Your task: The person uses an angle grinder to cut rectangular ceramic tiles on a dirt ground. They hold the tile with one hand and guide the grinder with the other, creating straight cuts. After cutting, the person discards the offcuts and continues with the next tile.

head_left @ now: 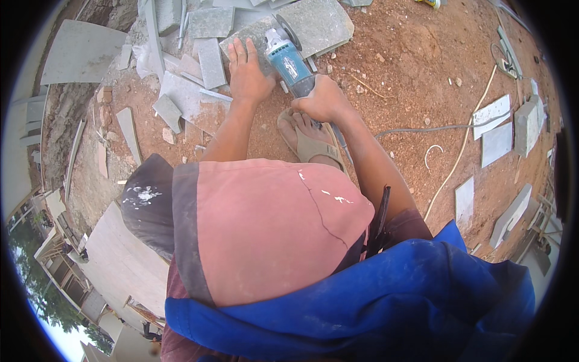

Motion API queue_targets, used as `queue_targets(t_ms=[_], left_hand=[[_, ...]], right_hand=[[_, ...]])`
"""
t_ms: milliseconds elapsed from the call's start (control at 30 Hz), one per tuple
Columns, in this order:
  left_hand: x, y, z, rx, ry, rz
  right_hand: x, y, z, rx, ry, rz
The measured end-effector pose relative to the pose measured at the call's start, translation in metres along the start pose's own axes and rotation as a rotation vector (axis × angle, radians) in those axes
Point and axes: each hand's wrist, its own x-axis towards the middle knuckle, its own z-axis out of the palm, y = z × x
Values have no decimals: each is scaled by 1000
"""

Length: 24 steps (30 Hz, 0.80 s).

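Note:
My right hand [319,99] is closed round the rear body of a teal angle grinder [287,60], whose cutting disc is over a grey stone slab [319,27] at the top centre. My left hand [247,75] lies with fingers spread on another grey slab piece [256,33], just left of the grinder. My sandalled foot [307,136] is on the dirt below the grinder, between my forearms. I cannot tell whether the disc touches the stone.
Cut stone pieces [208,63] lie at the upper left. A large pale board [126,253] is at the lower left. A grey cable [416,131] and a cream cord [455,166] cross the reddish dirt to the right, near more slabs [496,145] and a concrete block [525,127].

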Motion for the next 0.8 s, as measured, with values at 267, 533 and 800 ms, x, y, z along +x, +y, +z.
queue_targets(t_ms=[267, 533, 800], left_hand=[[1, -1, 4, 24, 5, -6], [0, 0, 2, 10, 9, 2], [-1, 1, 1, 12, 15, 6]], right_hand=[[-1, 3, 1, -17, 8, 10], [-5, 5, 1, -13, -11, 24], [-8, 6, 0, 7, -29, 28]])
